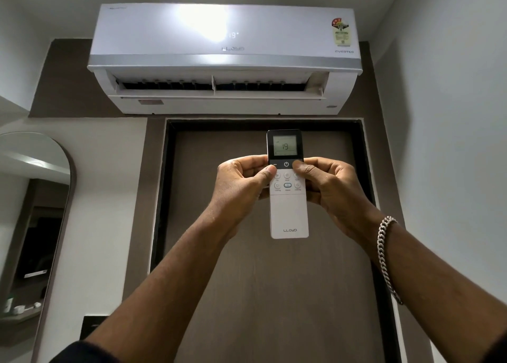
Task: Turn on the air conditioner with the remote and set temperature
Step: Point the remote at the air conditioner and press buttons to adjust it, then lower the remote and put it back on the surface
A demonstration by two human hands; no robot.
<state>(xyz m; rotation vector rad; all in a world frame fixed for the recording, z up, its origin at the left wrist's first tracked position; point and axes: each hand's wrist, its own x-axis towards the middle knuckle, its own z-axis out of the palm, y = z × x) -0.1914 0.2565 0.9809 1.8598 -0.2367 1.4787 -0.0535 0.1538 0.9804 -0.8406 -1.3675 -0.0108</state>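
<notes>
two hands hold the remote (288, 198) upright between them, below the air conditioner (223, 61) and in front of the door (274, 294). the left hand (241, 181) grips its left edge, thumb on the buttons; the right hand (326, 184) grips the right edge, thumb by the power button. the remote screen shows "19" and its base reads "lloyd". the air conditioner shows "19", "lloyd" and "inverter".

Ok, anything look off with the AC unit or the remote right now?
Nothing stands out. The air conditioner hangs level above the door, louver open, panel reading 19. The remote also shows 19, held upright by the left hand and right hand. Only glare washes out part of the panel.
</notes>
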